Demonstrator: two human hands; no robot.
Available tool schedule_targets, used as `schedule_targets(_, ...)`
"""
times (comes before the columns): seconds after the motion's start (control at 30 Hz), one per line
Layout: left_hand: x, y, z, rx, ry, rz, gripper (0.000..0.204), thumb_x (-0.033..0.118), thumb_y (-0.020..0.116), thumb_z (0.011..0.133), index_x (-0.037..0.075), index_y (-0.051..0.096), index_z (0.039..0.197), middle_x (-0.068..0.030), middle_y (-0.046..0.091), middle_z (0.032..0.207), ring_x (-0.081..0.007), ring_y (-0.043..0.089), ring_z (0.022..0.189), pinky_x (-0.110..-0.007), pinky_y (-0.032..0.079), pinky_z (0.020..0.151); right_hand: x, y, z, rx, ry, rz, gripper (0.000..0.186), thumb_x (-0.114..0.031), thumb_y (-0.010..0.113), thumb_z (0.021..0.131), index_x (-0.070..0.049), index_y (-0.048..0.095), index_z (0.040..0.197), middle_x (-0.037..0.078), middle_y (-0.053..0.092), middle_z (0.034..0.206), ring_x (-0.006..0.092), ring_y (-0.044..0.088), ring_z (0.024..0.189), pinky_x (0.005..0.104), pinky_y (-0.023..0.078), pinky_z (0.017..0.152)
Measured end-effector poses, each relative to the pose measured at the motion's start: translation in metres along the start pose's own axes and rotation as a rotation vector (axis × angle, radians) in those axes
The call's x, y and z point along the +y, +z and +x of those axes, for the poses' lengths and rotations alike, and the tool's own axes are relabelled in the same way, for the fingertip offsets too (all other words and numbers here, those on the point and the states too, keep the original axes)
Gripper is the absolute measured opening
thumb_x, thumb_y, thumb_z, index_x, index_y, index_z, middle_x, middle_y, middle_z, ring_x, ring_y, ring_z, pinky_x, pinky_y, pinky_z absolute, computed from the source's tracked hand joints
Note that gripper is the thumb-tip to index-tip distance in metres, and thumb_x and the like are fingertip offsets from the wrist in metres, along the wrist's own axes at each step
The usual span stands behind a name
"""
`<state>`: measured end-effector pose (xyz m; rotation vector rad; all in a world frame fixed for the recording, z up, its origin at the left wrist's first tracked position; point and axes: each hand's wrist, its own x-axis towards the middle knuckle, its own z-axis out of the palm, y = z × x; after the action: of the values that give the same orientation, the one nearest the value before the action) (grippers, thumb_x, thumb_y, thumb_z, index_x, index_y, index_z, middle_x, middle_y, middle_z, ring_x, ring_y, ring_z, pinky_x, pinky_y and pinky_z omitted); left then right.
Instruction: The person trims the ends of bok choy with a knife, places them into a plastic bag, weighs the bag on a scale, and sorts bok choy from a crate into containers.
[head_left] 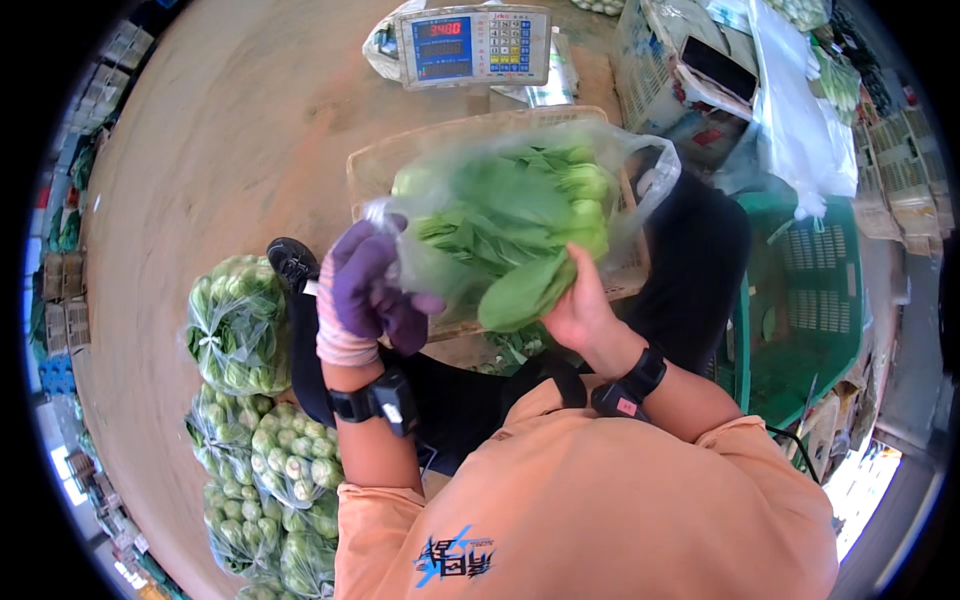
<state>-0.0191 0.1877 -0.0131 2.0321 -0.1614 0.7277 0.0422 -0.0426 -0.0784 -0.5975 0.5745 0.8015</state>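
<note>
A clear plastic bag (648,150) full of bok choy (510,205) hangs in front of me, over a tan plastic crate (375,162). My left hand (368,285), in a purple knit glove with a striped cuff, is closed on the bag's left edge. Bare, my right hand (582,308) grips a bok choy (525,290) by its pale stem end, its broad leaf pointing left across the near side of the bag. The bag is slightly blurred, so whether that bok choy lies inside or outside the plastic I cannot tell.
Beyond the crate stands a digital scale display (475,47), lit red. To my left lie several tied bags of bok choy (240,325). On the right are a green crate (805,350), a box carrying a phone (718,68), and hanging plastic bags (800,130).
</note>
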Motion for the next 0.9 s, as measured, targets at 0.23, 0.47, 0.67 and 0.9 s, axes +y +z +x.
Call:
schedule_targets(0.23, 0.032, -0.024, -0.008, -0.146, -0.947, -0.633, 0.032, 0.009, 0.048, 0.073, -0.005, 0.062, 0.098, -0.0072, 0.06, 0.061, -0.0086, 0.055, 0.049, -0.019, 0.036, 0.042, -0.016, -0.018, -0.003, 0.085, -0.016, -0.065, 0.049, -0.04, 0.051, 0.089, -0.007, 0.047, 0.125, 0.008, 0.055, 0.122, 0.0242, 0.053, 0.113, 0.0402, 0.04, 0.1)
schedule_targets(0.47, 0.035, -0.021, -0.008, 0.102, -0.872, -0.811, 0.045, 0.005, 0.046, 0.074, -0.005, 0.054, 0.117, -0.0105, 0.061, 0.072, -0.0149, 0.061, 0.053, -0.023, 0.047, 0.046, -0.003, 0.015, 0.013, 0.023, -0.061, -0.052, 0.052, -0.043, 0.055, 0.087, -0.008, 0.046, 0.125, 0.008, 0.053, 0.123, 0.0227, 0.051, 0.113, 0.0369, 0.042, 0.099)
schedule_targets(0.67, 0.035, -0.026, -0.007, 0.006, -0.762, -0.822, 0.05, 0.008, 0.047, 0.069, -0.009, 0.053, 0.116, -0.0096, 0.061, 0.069, -0.0076, 0.05, 0.049, -0.025, 0.053, 0.056, -0.013, -0.049, 0.007, 0.466, -0.06, -0.135, 0.047, -0.035, 0.054, 0.09, -0.009, 0.042, 0.127, 0.008, 0.051, 0.122, 0.024, 0.051, 0.112, 0.0389, 0.042, 0.097)
schedule_targets(0.9, 0.051, -0.019, 0.004, 0.097, -0.919, -0.969, 0.051, 0.009, 0.047, 0.068, -0.012, 0.053, 0.114, -0.007, 0.057, 0.062, -0.0055, 0.045, 0.042, -0.023, 0.051, 0.05, -0.042, -0.047, -0.024, 0.304, -0.365, -1.81, 0.047, -0.009, 0.056, 0.081, 0.0, 0.043, 0.125, 0.014, 0.054, 0.117, 0.0287, 0.063, 0.09, 0.0358, 0.052, 0.075)
